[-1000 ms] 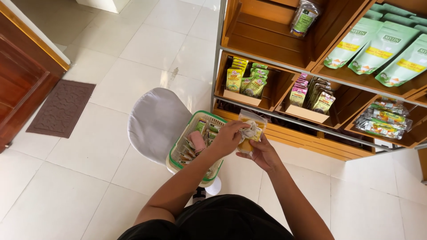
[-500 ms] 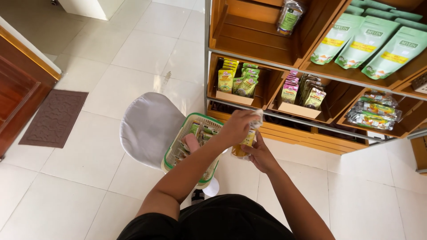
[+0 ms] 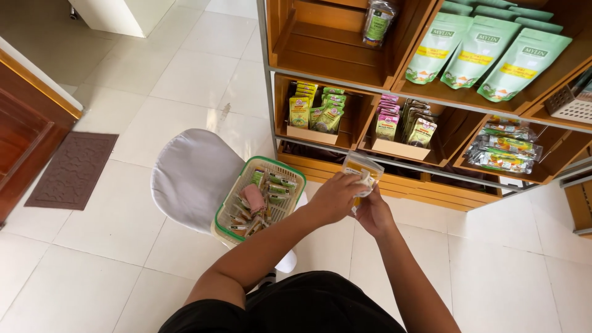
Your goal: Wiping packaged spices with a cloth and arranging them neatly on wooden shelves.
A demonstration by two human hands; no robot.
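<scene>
Head view looks down on two bare forearms meeting over a white tiled floor (image 3: 185, 80). Both hands hold one small clear plastic packet with yellow contents (image 3: 361, 172), raised in front of the lowest shelf: the left hand (image 3: 336, 197) is closed round the packet's near edge from the left, and the right hand (image 3: 372, 213) grips it from below and to the right, fingers curled against its underside. The packet is tilted, its top leaning toward the shelves, and touches nothing but the hands.

Just left of the hands, a cream woven plastic basket with a green rim (image 3: 229, 206) rests on a pale grey rounded chair seat (image 3: 188, 176). It holds a loose heap of small sachets, mostly green and brown, with one pink packet (image 3: 253, 197) lying on top near the middle.

Ahead stands a wooden crate shelf unit with a metal frame (image 3: 268, 74). Its upper left crate holds a single clear bag with a green label (image 3: 377, 21). To the right, large pale green stand-up pouches (image 3: 487, 52) lean in a row. Below, an open cardboard tray holds upright yellow and green sachets (image 3: 314, 111), and a second tray beside it holds pink and dark sachets (image 3: 401, 120). Further right, flat clear packs with green labels (image 3: 502, 151) lie stacked in a crate. A white mesh basket (image 3: 570, 105) sits at the far right edge, its contents hidden.

A brown patterned doormat (image 3: 71, 169) lies on the floor at left, beside a dark wooden cabinet (image 3: 24, 129)
</scene>
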